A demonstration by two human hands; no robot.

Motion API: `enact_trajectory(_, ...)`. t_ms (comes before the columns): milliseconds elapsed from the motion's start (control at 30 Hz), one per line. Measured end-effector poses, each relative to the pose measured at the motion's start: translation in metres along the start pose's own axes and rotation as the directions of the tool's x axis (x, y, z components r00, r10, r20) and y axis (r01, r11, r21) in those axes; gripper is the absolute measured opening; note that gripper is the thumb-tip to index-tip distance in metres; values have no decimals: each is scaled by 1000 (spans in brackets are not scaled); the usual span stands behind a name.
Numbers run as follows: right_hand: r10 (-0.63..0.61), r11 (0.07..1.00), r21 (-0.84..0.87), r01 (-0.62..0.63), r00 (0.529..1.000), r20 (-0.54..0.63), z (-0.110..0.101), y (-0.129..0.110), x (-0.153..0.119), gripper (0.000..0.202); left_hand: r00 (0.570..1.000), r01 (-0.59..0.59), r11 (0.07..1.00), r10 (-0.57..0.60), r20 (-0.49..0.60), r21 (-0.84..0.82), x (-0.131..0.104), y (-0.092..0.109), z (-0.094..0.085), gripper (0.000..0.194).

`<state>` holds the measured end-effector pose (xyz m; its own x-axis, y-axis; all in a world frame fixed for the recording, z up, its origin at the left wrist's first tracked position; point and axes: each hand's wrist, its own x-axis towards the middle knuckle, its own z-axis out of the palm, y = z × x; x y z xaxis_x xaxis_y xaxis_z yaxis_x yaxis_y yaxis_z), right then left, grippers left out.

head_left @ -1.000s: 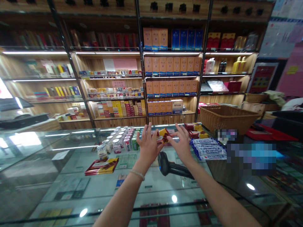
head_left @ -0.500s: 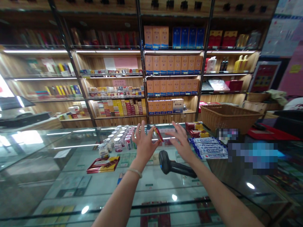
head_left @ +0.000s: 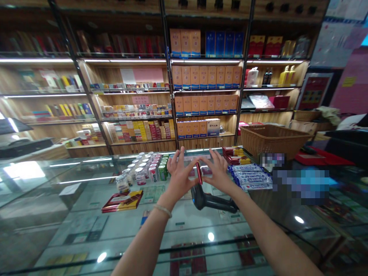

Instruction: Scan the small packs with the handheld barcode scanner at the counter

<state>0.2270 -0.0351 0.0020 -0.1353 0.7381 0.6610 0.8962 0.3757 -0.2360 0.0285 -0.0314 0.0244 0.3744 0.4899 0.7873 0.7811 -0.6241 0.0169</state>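
Observation:
Between my two hands a chocolate bar (head_left: 199, 173) in a red wrapper stands edge-on above the glass counter. My left hand (head_left: 177, 177) pinches its left side with thumb and forefinger, the other fingers raised. On its right side the thumb and forefinger of my right hand (head_left: 220, 173) close on the same bar. Just below them a black handheld barcode scanner (head_left: 215, 203) lies on the glass. Flat chocolate bars (head_left: 122, 201) in red and gold wrappers rest left of my left hand. Beyond my right hand lies a stack of similar bars (head_left: 236, 155).
Rows of small lidded jars (head_left: 140, 178) and pink and green cans (head_left: 163, 172) stand left of my hands. Blue-and-white packets (head_left: 250, 177) lie to the right, before a wicker basket (head_left: 273, 143). Shelves of boxes (head_left: 207, 105) fill the background.
My right hand has moved in to the bar and now grips it together with my left. The bar has turned more upright and edge-on.

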Motion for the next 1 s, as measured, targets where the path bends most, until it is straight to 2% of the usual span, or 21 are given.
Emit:
enact_trajectory(167,-20,1000,20,19,1000,16,-1,1,0,71,999,-41,999,41,31,2,0,-3,0,71)
enact_trajectory(300,-36,999,4,36,998,-45,-5,3,1,64,998,-54,999,54,37,6,1,-9,0,74)
enact_trajectory(500,-45,997,-74,34,987,-156,-12,6,2,58,1000,3,1000,-2,-24,27,4,-28,2,120)
enact_trajectory(567,-55,992,-120,34,983,-177,-12,8,2,56,999,14,998,-12,-41,53,5,-32,0,125)
enact_trajectory(633,-71,985,-168,39,979,-190,-12,9,1,54,999,2,996,1,-32,94,5,-32,-3,120)
enact_trajectory(800,-109,967,-247,56,972,-209,-11,9,0,52,999,-35,985,36,-5,172,4,-24,-10,92)
enact_trajectory(1000,-140,952,-297,68,964,-227,-12,4,1,53,1000,-12,981,14,-4,193,6,-20,-11,80)
